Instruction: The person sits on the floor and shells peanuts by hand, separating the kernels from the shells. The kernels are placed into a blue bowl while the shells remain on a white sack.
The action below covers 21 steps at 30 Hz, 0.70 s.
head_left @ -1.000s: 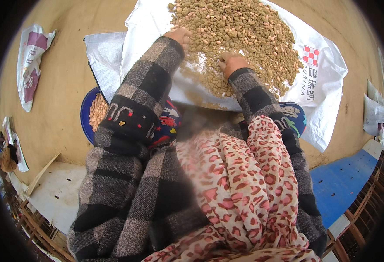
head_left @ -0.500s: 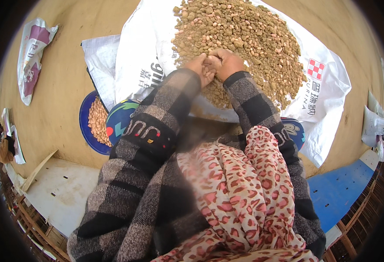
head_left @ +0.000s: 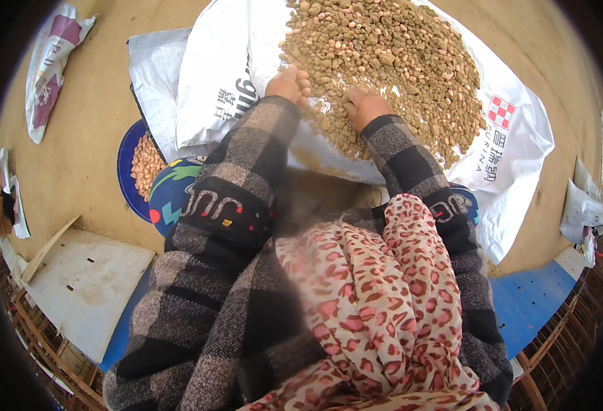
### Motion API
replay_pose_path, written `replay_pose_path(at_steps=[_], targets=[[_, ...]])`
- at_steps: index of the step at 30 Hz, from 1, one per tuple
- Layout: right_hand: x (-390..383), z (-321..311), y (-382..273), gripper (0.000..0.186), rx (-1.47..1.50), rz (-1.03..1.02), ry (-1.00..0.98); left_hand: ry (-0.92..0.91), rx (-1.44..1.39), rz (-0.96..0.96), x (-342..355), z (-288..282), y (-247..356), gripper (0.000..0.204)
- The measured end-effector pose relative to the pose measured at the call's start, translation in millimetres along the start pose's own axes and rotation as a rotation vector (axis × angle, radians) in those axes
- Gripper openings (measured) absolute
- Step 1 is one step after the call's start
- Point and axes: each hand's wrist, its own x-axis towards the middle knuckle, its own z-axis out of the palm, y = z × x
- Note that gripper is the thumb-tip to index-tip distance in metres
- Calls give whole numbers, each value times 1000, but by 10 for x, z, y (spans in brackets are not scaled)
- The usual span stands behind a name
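You have one left hand (head_left: 289, 83) and one right hand (head_left: 370, 108), two in all, and two plaid sleeves (head_left: 243, 164). You can count one brown-and-pink heap (head_left: 397, 58) (its pieces are too many to number), one blue bowl (head_left: 125, 172), one leopard-print scarf (head_left: 377, 294) and one white-and-purple bag (head_left: 49, 72).

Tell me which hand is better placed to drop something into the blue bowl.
Probably the left hand: it is nearer the blue bowl, which sits on the left and holds pinkish kernels. The right hand, at the brown pile, would have to reach past the left forearm.
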Motion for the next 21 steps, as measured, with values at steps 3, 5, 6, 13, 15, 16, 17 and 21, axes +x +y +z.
replay_pose_path(at_steps=[3,5,6,13,15,16,17,21], targets=[[-100,-3,107,12,199,124,3,-15,-15,6,20,-41,-61,28],[-102,-21,157,13,267,201,49,-35,-35,18,60,-90,-93,27],[-84,-48,181,13,283,197,77,-48,-42,18,81,-128,-96,27],[40,-273,145,16,68,219,149,-11,1216,523,-70,-154,-290,24],[128,-228,9,17,47,62,171,-52,1502,553,-204,-104,-370,19],[198,-181,-69,19,34,4,148,-75,1549,575,-252,-81,-384,18],[247,-159,-127,19,-21,-8,127,-94,1600,595,-310,-68,-380,17],[407,-70,-240,21,-178,25,-6,-128,1699,597,-384,-28,-345,19]])
